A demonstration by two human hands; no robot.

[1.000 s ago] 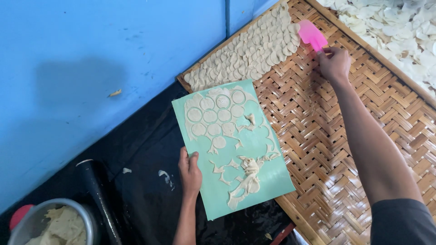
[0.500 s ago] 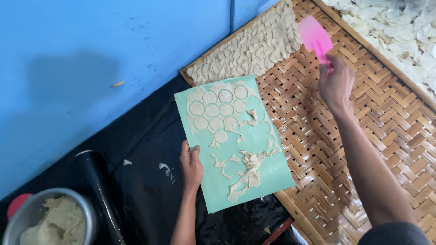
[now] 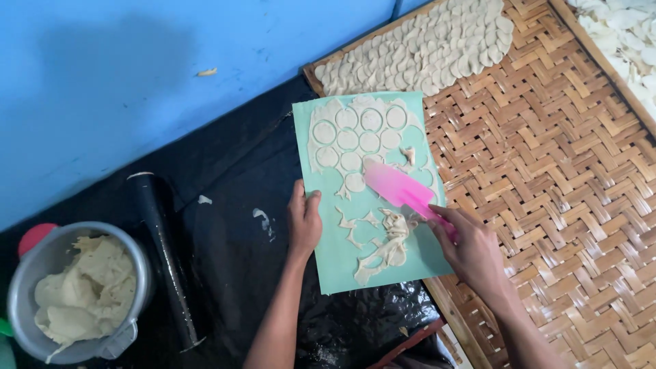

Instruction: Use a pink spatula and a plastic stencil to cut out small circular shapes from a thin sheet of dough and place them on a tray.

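A mint-green mat (image 3: pixel 342 266) lies half on black plastic, half on a woven bamboo tray (image 3: pixel 547 178). Thin dough cut into round discs (image 3: pixel 359 133) covers its far half, and dough scraps (image 3: pixel 389 246) lie in a heap nearer me. My left hand (image 3: pixel 303 222) presses flat on the mat's left edge. My right hand (image 3: pixel 471 249) grips a pink spatula (image 3: pixel 396 188) by the handle, its blade lying over the mat near the lowest discs.
Rows of cut dough discs (image 3: pixel 424 48) fill the tray's far end. A second tray of pieces (image 3: pixel 625 31) sits at top right. A black rolling pin (image 3: pixel 164 253) and a metal bowl of dough (image 3: pixel 75 294) stand at left. A blue wall (image 3: pixel 137 75) rises behind.
My right hand has brought the pink spatula from the far end of the tray back down onto the green mat. The left hand stayed on the mat's edge.
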